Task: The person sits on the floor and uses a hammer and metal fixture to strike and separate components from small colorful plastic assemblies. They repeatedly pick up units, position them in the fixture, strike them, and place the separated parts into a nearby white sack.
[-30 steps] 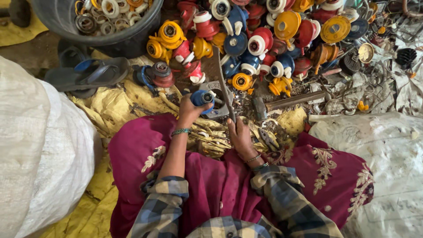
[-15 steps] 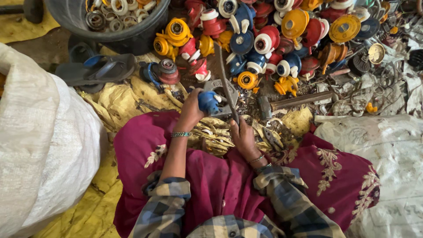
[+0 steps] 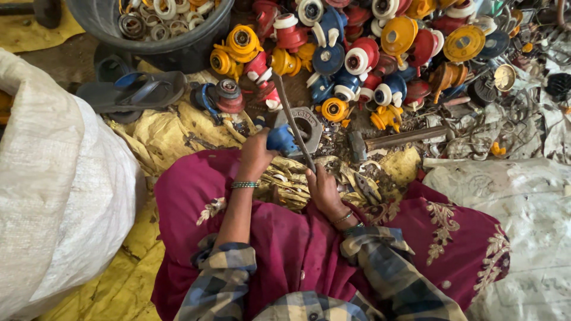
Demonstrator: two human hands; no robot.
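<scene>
I sit on the ground in a magenta garment and a plaid shirt. My left hand (image 3: pixel 254 156) grips a small blue plastic part (image 3: pixel 281 139) and presses it onto a grey metal ring block (image 3: pixel 308 126). My right hand (image 3: pixel 324 190) is closed around the lower end of a long thin metal rod (image 3: pixel 294 123), which slants up and to the left over the blue part. Both wrists carry bangles. A pile of scrap metal strips (image 3: pixel 285 181) lies in my lap under the hands.
A heap of red, yellow and blue plastic spool-like parts (image 3: pixel 363 53) spreads ahead. A dark tub (image 3: pixel 184 44) of rings stands top left, with slippers (image 3: pixel 134 92) beside it. A hammer (image 3: pixel 392 141) lies right of the block. White sacks (image 3: pixel 53 196) flank me.
The left hand with the blue part has settled down against the metal block, and the rod held by the right hand stays slanted over it. The view shifted slightly.
</scene>
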